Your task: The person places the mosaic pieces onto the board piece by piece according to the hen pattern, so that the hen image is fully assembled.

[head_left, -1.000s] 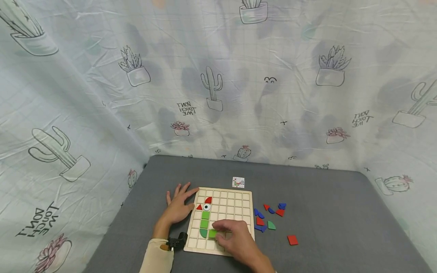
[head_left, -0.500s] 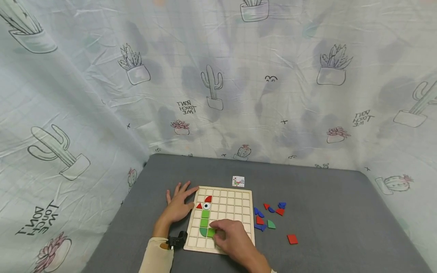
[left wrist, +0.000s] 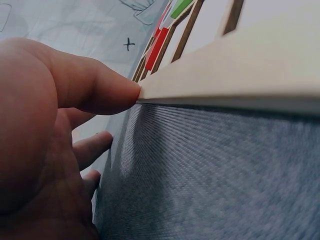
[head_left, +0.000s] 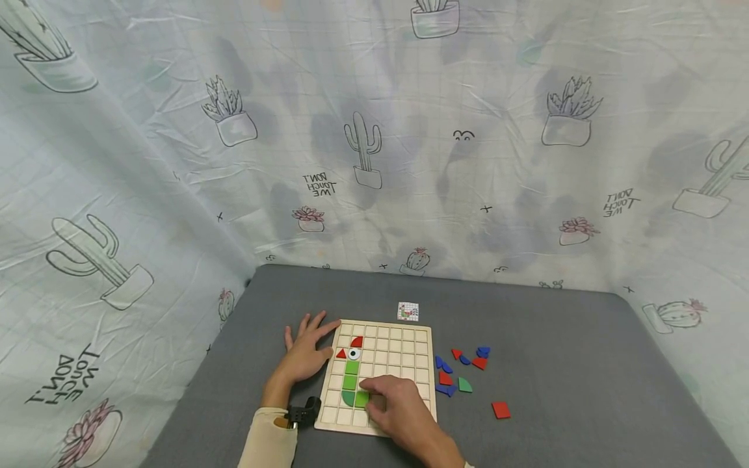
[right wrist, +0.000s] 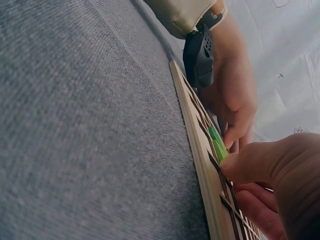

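Note:
A pale wooden grid board [head_left: 404, 359] lies on the table. My left hand [head_left: 306, 356] rests with fingers spread at its left edge, thumb and index fingertips at the rim; in the left wrist view the thumb [left wrist: 100, 87] touches the board's side. My right hand [head_left: 400, 409] is over the lower middle of the board, thumb and index finger pinching a green square tile [head_left: 362, 399] that sits in a cell. Left of that tile is a dark green quarter-circle tile [head_left: 348, 398]. Above stand two green squares [head_left: 351, 375], an eye tile [head_left: 354, 353], a red triangle [head_left: 342, 354] and a red quarter-circle [head_left: 357, 341].
Loose blue pieces [head_left: 446, 390], red pieces [head_left: 480, 363] and a green quarter-circle [head_left: 465, 385] lie right of the board. A red square [head_left: 500, 410] lies farther right. A small printed pattern card [head_left: 408, 311] is behind the board. A patterned curtain [head_left: 363, 149] hangs around the table [head_left: 556, 364].
The right hand has lowered the green square tile slightly left into the cell beside the quarter-circle; over the last half second it has barely moved. The left hand has stayed put.

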A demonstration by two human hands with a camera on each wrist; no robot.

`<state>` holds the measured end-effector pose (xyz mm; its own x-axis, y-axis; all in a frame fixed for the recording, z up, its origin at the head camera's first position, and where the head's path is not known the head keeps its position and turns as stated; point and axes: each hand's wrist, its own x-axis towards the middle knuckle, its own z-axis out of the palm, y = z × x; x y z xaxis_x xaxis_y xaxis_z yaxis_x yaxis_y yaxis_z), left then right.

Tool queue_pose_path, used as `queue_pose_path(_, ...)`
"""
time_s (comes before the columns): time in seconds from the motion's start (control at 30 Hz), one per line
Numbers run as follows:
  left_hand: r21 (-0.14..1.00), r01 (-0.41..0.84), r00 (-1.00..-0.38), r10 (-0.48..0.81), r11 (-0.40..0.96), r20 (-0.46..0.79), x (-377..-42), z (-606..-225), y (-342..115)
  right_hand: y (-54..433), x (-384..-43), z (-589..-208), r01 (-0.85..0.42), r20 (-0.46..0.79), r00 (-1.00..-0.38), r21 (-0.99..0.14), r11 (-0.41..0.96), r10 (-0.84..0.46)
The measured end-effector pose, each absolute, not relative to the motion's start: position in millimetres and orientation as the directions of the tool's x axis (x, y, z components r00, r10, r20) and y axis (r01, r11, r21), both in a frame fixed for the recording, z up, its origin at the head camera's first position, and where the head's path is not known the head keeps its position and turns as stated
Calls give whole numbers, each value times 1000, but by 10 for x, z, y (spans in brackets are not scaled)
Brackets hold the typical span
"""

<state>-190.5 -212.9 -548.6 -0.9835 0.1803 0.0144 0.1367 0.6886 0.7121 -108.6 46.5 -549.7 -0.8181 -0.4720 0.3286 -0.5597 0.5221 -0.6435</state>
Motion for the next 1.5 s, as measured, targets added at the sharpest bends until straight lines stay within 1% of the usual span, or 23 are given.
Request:
queue_pose_path(0.13,712,137,-983,181,689,14,-1904,-5487,-2129,462,-1087,-5495,-553,321,-822,-651,520,-471)
queue_pose_path(0.33,713,141,-983,182,687,19,-1903,-5484,-2137,455,-1082,-5504,-571,352,-812,-646,507,-466)
queue_pose_path(0.47,713,141,-983,182,687,19,-1898,-5492,-2137,459,-1083,-5504,-567,348,-814,-652,503,-466)
queue_pose_path(0.67,708,142,-984,178,692,24,-1896,-5494,-2128,567,-1095,-5502,-529,327,-828,-724,443,-455)
queue_pose_path(0.83,715,145,-983,181,684,26,-1901,-5483,-2123,825,-1130,-5463,-464,296,-859,-797,387,-418)
queue_pose_path(1.07,719,146,-982,186,680,24,-1905,-5479,-2124,1358,-1239,-5402,-473,338,-873,-762,442,-351)
queue_pose_path(1.17,722,146,-982,185,676,25,-1903,-5476,-2128,1580,-1297,-5397,-472,348,-876,-764,440,-334)
queue_pose_path(1.23,722,146,-982,185,676,25,-1902,-5477,-2131,1706,-1331,-5406,-464,348,-881,-768,441,-321)
queue_pose_path(1.37,717,143,-983,185,682,20,-1900,-5491,-2135,1897,-1372,-5427,-437,326,-897,-757,486,-299)
queue_pose_path(1.5,713,144,-983,185,686,20,-1901,-5500,-2135,2039,-1359,-5466,-423,297,-903,-739,524,-310)
